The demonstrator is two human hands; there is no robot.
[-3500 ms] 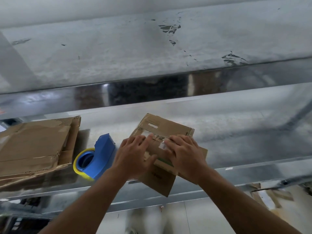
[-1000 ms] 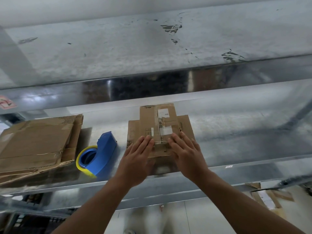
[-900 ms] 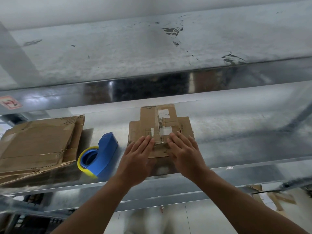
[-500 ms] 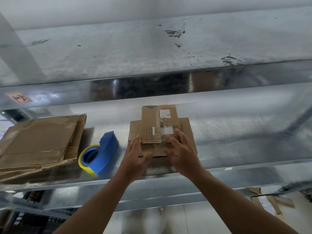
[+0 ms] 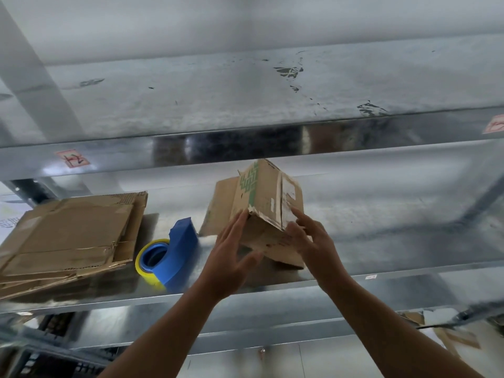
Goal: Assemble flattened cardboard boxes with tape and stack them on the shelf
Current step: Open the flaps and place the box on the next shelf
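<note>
Two hands steady a small cardboard box (image 5: 268, 203), tilted over the metal shelf (image 5: 409, 241). The left hand (image 5: 231, 257) lays straight fingers against its 7 o'clock corner. The right hand (image 5: 313, 241) presses spread fingers at 4 o'clock. The box's inside is hidden. A blue tape dispenser (image 5: 174, 255) sits at the box's 8 o'clock, and a flattened cardboard stack (image 5: 71, 236) lies at 9 o'clock.
</note>
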